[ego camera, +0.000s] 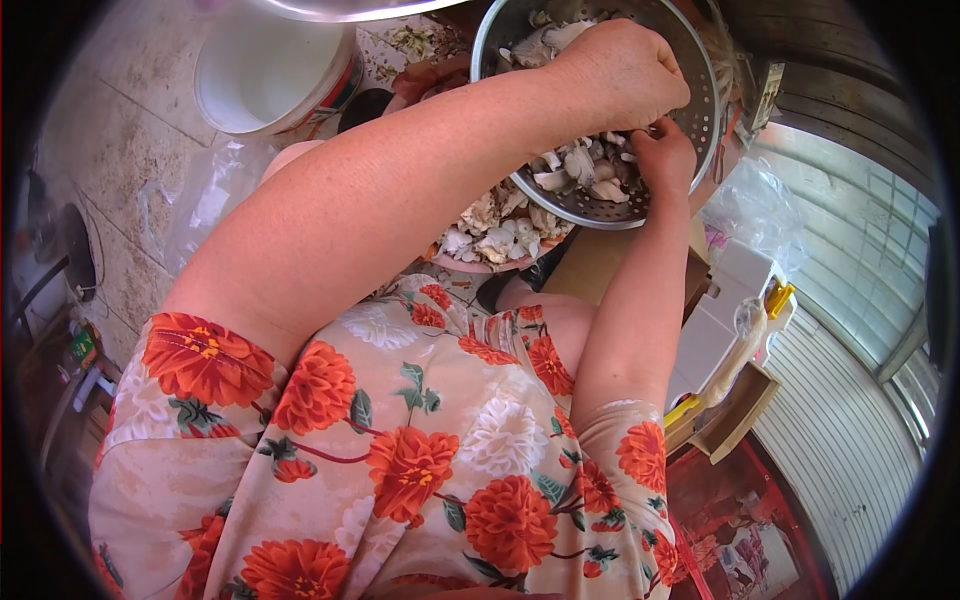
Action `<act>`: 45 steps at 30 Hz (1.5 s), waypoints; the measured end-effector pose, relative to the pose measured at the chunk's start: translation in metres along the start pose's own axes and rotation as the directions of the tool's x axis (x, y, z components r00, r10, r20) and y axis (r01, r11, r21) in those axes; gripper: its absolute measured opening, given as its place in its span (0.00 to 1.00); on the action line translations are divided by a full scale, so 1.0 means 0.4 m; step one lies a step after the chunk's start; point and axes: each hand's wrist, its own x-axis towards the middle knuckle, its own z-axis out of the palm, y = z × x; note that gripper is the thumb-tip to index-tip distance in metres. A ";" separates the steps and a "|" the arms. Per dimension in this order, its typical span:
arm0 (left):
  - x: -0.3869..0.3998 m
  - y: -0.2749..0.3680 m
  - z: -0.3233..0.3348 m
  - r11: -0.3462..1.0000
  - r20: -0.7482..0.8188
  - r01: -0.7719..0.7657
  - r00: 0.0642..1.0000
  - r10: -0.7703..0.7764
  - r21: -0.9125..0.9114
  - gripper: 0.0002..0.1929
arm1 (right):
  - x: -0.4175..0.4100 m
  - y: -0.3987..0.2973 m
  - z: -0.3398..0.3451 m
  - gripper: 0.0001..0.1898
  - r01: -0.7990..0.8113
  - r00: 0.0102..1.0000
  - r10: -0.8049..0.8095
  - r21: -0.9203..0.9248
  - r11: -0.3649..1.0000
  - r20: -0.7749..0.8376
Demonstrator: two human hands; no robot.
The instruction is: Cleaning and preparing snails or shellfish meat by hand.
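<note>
A perforated metal colander at the upper right holds torn pieces of pale grey mushroom, likely oyster mushroom. My left hand reaches across it from the left, its fingers curled and largely turned from view. Just below, at the colander's right side, my right hand has its fingertips bent in close to my left hand and the mushroom pieces. Whether either hand grips a piece is hidden. Partly under the colander, a pink container holds more whitish mushroom pieces and clumps.
A white bucket stands on the tiled floor at upper left, beside a clear plastic bag. A shiny metal rim crosses the top edge. To the right are another plastic bag, a white box and an open cardboard box.
</note>
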 end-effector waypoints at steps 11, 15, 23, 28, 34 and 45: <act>0.014 -0.024 0.007 0.999 -0.023 -0.023 0.999 0.024 0.049 0.10 | -0.080 -0.031 -0.108 0.11 -0.211 0.976 0.107 0.716 0.665 0.189; 0.007 -0.015 0.009 0.999 -0.029 -0.039 0.999 0.040 0.029 0.10 | -0.081 -0.013 -0.111 0.14 -0.306 0.949 0.172 0.642 0.703 0.263; -0.001 0.000 0.001 0.994 0.013 0.064 0.998 -0.063 -0.094 0.10 | -0.038 -0.010 -0.066 0.26 -0.056 0.996 0.054 0.026 0.998 0.071; 0.018 -0.021 0.017 0.999 -0.005 -0.020 1.000 0.021 0.029 0.09 | -0.023 -0.066 0.032 0.27 0.120 0.992 -0.119 -0.028 0.992 0.035; 0.003 -0.003 0.003 0.998 0.010 0.050 0.999 -0.049 -0.033 0.09 | -0.013 -0.044 0.022 0.19 -0.084 0.979 0.036 0.241 0.967 0.200; -0.012 0.053 -0.043 0.999 0.100 0.039 0.994 -0.039 -0.003 0.12 | -0.058 0.013 -0.098 0.16 -0.188 0.960 0.123 0.253 0.949 0.250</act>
